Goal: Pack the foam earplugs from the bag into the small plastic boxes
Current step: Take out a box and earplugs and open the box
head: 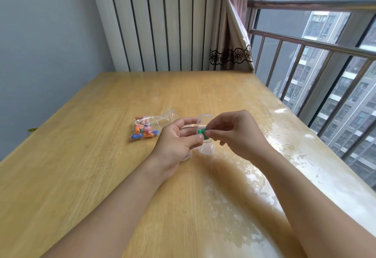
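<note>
My left hand point(179, 137) holds a small clear plastic box point(204, 120) above the table, its lid tipped up and open. Green foam earplugs point(203, 134) sit in the box. My right hand point(234, 133) pinches them at the box's right side with thumb and forefinger. A clear plastic bag point(149, 126) with several orange, blue and pink earplugs lies flat on the table just left of my left hand. A second clear box point(207, 148) rests on the table below my hands, and another clear piece point(187, 155) shows under my left palm.
The wooden table point(101, 166) has a glossy cover with glare on its right side. A white ribbed panel and a curtain point(227, 54) stand behind it. A window with metal railing point(315, 58) runs along the right edge.
</note>
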`<state>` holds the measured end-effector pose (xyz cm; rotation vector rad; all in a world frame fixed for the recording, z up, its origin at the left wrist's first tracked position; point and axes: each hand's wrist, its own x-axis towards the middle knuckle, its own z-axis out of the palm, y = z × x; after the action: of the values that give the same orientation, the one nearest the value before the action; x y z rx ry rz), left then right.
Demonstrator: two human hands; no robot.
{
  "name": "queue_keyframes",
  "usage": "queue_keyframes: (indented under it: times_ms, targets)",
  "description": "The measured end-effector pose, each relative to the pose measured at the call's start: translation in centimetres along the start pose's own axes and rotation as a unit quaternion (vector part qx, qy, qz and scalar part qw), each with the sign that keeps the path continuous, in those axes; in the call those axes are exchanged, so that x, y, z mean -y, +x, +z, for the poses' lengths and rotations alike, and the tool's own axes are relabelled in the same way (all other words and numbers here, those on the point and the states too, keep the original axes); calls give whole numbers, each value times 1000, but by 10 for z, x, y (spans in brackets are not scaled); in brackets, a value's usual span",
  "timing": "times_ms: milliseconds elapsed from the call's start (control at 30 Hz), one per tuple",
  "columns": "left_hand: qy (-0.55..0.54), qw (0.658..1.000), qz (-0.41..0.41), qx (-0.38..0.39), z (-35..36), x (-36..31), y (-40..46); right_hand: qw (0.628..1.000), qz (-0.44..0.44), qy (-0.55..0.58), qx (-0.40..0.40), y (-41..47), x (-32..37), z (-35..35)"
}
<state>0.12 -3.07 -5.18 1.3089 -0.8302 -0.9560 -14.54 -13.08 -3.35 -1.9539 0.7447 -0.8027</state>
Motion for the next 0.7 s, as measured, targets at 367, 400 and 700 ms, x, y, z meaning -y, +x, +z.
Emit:
queue_keyframes:
  times_ms: [367,400,700]
  targets:
    - [-60,998,-8,17,-1,-5,-1,969,121,208,63,-2,8,1]
    - [-59,998,-5,17,-1,-5,-1,968,123,208,63,-3,9,1]
    - [-10,1000,12,13,0,-1,-2,961,168,218,27,-2,3,8]
